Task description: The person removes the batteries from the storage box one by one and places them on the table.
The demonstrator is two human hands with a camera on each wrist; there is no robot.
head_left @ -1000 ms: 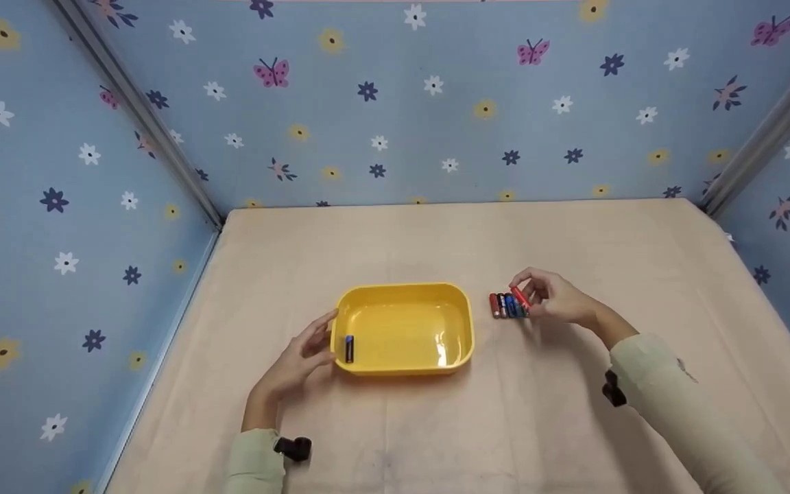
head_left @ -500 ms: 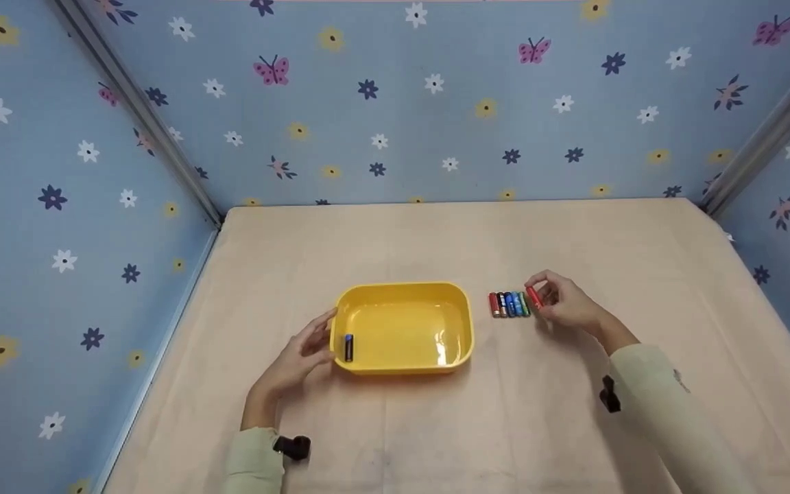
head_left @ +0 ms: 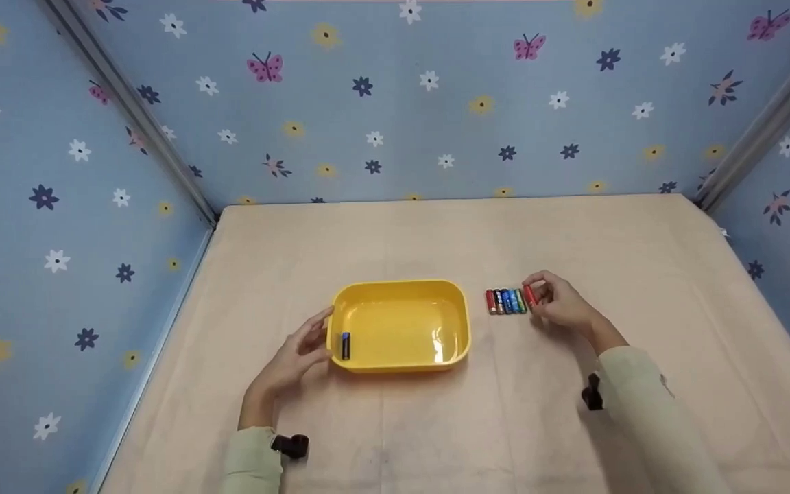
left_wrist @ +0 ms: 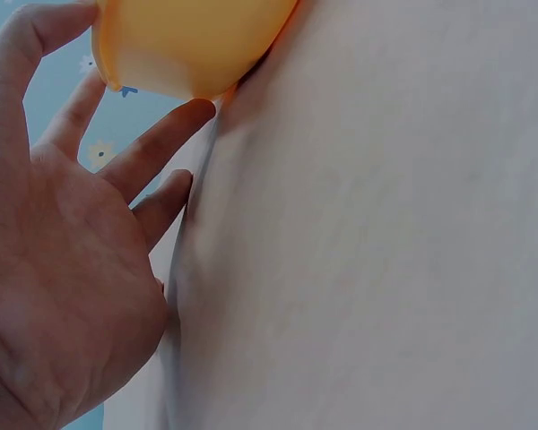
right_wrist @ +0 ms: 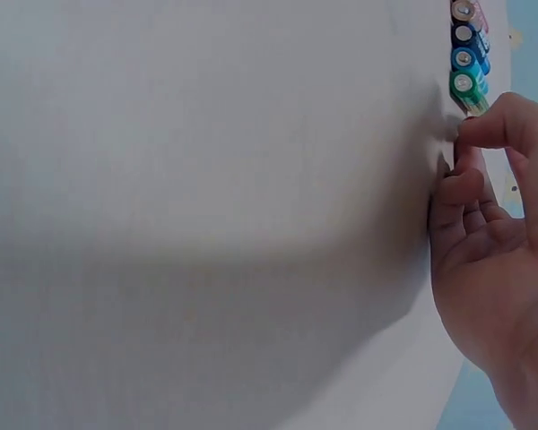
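A yellow rectangular tray (head_left: 398,367) stands on the cloth-covered table, with one dark battery (head_left: 345,346) with a blue end lying inside at its left. My left hand (head_left: 289,360) touches the tray's left side with spread, fairly straight fingers; the left wrist view shows the hand (left_wrist: 81,242) against the yellow wall. To the tray's right several batteries (head_left: 505,300) lie side by side in a row. At that row's right end my right hand (head_left: 563,302) pinches a red battery (head_left: 530,296) between thumb and fingers. In the right wrist view the hand mostly hides this battery.
Beige cloth (head_left: 395,240) covers the table. Blue patterned panels (head_left: 429,123) rise behind it and at both sides, with grey posts (head_left: 772,103) at the corners. A small black device (head_left: 291,447) is worn at the left wrist, another device (head_left: 592,392) at the right.
My right hand has shifted the red battery rightward from above the row to beside its right end and lowered it. The left hand stays at the tray. The head view has shifted slightly.
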